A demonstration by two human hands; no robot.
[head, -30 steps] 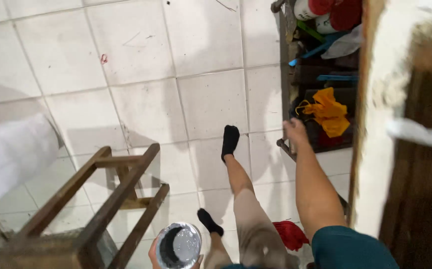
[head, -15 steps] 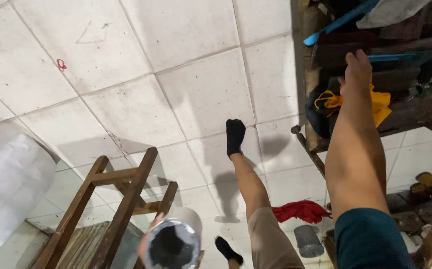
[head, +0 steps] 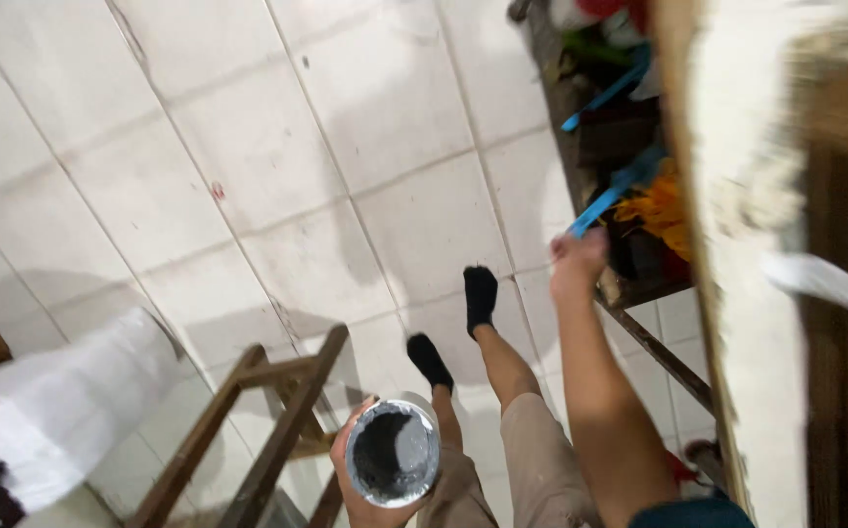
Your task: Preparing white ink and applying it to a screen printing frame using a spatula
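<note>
My left hand (head: pixel 365 489) grips a round metal can (head: pixel 393 454) with grey paste inside, held low in front of my legs. My right hand (head: pixel 577 262) reaches out to a cluttered low shelf (head: pixel 629 284) on the right and closes on the end of a blue stick-like tool (head: pixel 608 196). Next to that tool lies an orange cloth (head: pixel 657 210). My feet in black socks (head: pixel 480 293) stand on the white tiled floor (head: pixel 277 166).
A wooden stool frame (head: pixel 267 430) stands at lower left beside a white sack (head: pixel 62 401). A wooden post and pale wall (head: pixel 747 254) run down the right side. More clutter fills the shelf top (head: pixel 600 49).
The view swung left and up. My right hand came off the orange cloth area and closed on the blue tool. The can stayed in my left hand.
</note>
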